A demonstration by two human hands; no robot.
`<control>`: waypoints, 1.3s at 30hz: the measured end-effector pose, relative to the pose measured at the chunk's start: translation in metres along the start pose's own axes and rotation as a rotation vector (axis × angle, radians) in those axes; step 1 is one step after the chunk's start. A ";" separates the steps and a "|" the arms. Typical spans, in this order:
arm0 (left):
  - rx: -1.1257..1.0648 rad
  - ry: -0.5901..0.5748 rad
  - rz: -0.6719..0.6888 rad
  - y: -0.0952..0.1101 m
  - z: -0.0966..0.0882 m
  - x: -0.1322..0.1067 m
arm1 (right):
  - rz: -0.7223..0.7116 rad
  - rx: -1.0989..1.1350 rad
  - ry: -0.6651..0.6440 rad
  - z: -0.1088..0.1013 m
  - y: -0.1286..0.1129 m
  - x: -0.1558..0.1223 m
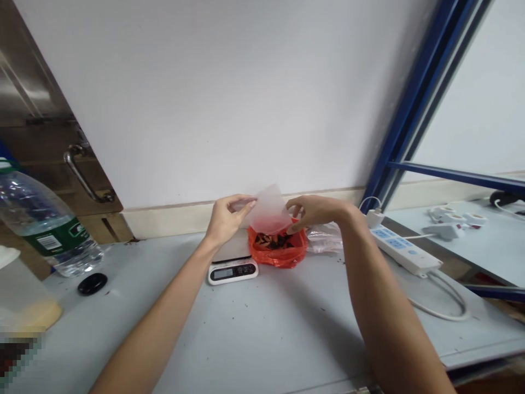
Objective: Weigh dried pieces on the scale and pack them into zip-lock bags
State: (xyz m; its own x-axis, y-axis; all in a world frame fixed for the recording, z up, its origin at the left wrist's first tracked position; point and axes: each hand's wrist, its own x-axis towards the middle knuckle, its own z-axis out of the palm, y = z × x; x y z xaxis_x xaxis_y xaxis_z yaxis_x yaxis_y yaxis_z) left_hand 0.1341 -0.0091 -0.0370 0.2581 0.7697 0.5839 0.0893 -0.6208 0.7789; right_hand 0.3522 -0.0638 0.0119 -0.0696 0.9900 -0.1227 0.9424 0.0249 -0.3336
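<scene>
My left hand [232, 216] is closed in a pinch on a translucent whitish sheet or small pouch [268, 205]; which of the two I cannot tell. It is held tilted over a red plastic bag [279, 257] whose mouth is open. Inside the bag lie dark and brown dried pieces [273, 241]. At the bag's right rim, my right hand [309, 210] has its fingers curved and apart, close to the sheet's right edge, with nothing visibly held. A kitchen scale [233, 272] with a small display sits just left of the red bag, partly behind my left hand.
Clear plastic bags [324, 238] lie right of the red bag. A white power strip [404, 250] with a cable is farther right, by a blue frame [394, 153]. On the left are a large water bottle [49, 219], a black lid [92, 284] and a translucent container [24, 295].
</scene>
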 end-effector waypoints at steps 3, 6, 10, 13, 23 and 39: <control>-0.126 0.034 -0.017 0.005 -0.002 0.002 | -0.101 0.044 0.034 0.005 0.003 0.008; -0.272 0.091 -0.094 0.005 -0.012 0.005 | -0.125 0.193 0.125 0.009 0.003 0.014; -0.278 0.139 -0.225 -0.001 -0.045 0.011 | -0.276 0.601 0.155 0.020 -0.008 0.021; -0.058 0.104 -0.299 -0.005 -0.086 0.013 | -0.322 0.856 0.212 0.036 -0.029 0.029; 0.338 0.066 -0.541 -0.023 -0.200 -0.015 | -0.648 -0.292 0.311 0.118 -0.153 0.052; 0.341 -0.524 -0.857 -0.056 -0.169 -0.025 | -0.840 -0.120 0.028 0.125 -0.133 0.034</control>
State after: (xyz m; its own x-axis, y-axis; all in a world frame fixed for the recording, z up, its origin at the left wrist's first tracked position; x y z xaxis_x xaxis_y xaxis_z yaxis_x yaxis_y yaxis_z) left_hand -0.0395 0.0313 -0.0567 0.3568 0.8601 -0.3645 0.6819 0.0269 0.7310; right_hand 0.1839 -0.0505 -0.0645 -0.7555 0.6388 0.1453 0.6093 0.7667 -0.2024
